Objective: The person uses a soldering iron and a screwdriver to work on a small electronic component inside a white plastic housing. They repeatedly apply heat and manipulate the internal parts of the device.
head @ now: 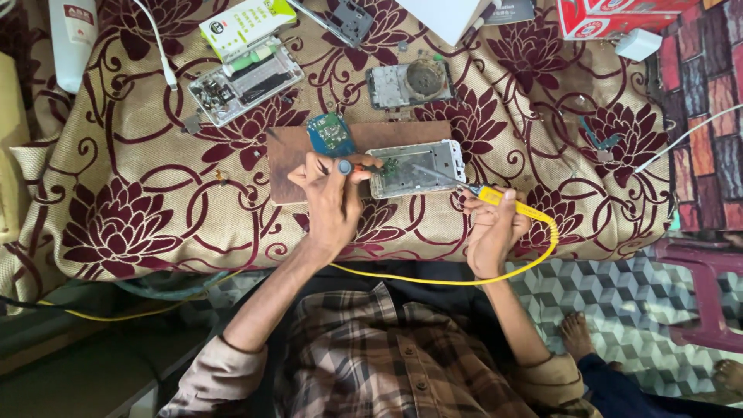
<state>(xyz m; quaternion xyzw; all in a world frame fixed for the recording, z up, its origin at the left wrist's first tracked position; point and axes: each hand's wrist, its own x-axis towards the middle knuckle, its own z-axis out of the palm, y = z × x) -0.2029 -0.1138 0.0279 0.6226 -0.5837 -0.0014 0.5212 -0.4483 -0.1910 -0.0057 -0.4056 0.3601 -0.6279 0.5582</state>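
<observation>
Left hand [331, 203] grips small tool [346, 166] at phone frame [416, 168]; right hand [494, 228] holds soldering iron [484, 192], tip over frame. Risk: tip slip could scorch nearby parts.

The scene is viewed from a head-worn camera, aimed steeply down at close range onto the cloth-covered table [155, 155]

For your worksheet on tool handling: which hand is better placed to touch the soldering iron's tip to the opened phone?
Probably the right hand: it grips the yellow soldering iron, whose tip already points over the opened phone. The left hand holds a small tool at the phone's left edge.
</observation>
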